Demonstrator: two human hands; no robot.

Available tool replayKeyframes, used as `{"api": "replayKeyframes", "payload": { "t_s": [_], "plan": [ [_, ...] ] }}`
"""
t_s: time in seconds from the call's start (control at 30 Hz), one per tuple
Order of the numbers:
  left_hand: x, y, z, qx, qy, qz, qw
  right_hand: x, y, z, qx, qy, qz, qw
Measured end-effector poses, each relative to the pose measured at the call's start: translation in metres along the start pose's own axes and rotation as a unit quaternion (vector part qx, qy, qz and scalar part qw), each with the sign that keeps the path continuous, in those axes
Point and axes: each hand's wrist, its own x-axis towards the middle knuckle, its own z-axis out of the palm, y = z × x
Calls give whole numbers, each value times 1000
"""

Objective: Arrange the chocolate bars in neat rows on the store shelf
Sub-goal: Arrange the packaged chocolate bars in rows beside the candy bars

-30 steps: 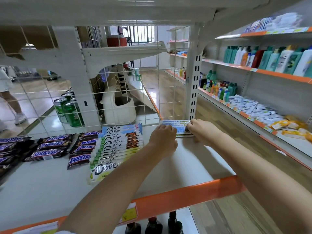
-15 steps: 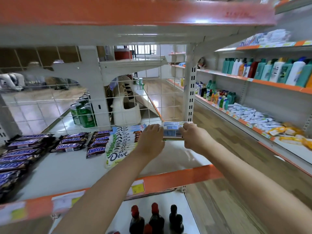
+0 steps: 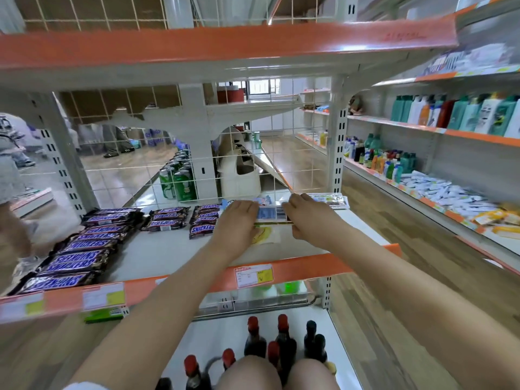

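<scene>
Gripping both ends of a flat stack of pale-blue wrapped chocolate bars (image 3: 270,214), left hand (image 3: 237,220) and right hand (image 3: 306,218) curl their fingers (image 3: 247,205) over it on the white metal shelf (image 3: 168,249); brown-and-blue Snickers bars (image 3: 204,219) lie just left of the left fingers.

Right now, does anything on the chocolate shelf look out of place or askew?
Yes. One Snickers bar lies forward of its short row, slightly skewed. A yellowish wrapper sits loose below the stack of bars both hands hold.
</scene>
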Motion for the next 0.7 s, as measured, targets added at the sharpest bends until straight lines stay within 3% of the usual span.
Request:
{"api": "replayKeyframes", "payload": {
  "t_s": [0.17, 0.27, 0.37, 0.47, 0.6, 0.63, 0.7],
  "plan": [
    [-12, -17, -7, -25, 17, -39, 999, 2, -12, -14, 45, 3, -14, 999],
    [-18, -26, -9, -50, 31, -56, 997, 1, -6, -19, 217, 30, 63, 974],
    [-24, -33, -11, -70, 37, -66, 995, 4, 1, -18, 398, 0, 176, 900],
    [-30, -33, -11, -92, 40, -71, 992, 8, 8, -1, 523, -110, 275, 799],
    [-32, -37, -3, -109, 59, -51, 991, 9, -1, 14, 726, -162, 286, 604],
    [-32, -37, -2, -103, 55, -46, 992, 9, -6, 20, 739, -157, 290, 587],
    [-31, -35, 4, -86, 20, -42, 995, 8, -19, 26, 672, -168, 295, 658]
  ]
}}
